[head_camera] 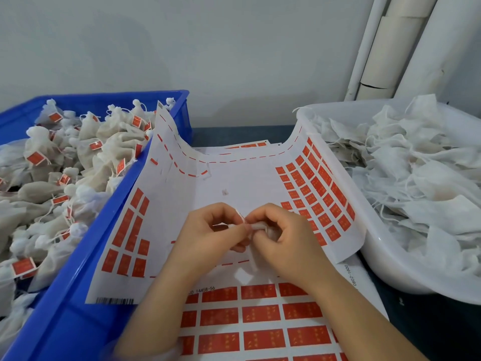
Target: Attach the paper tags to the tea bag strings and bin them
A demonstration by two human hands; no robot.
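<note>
The left hand [208, 230] and right hand [283, 238] are held together, fingertips meeting over the middle of the curled sticker sheet [234, 183]. The left grip is narrow and closed on a small tag [241, 217], its white side showing with a red edge. The right grip is just as tight, pinched on the white tea bag [253, 260], part of which is seen hanging below the fingers. The string itself cannot be made out. The sheet is propped between two containers, and red stickers are seen along both its sides. To the left, the blue bin [86, 256] is piled with tagged bags [78, 162]. To the right, the white tub [385, 264] is filled with plain bags [416, 178]. A second sheet [260, 316] is laid flat beneath the wrists.
</note>
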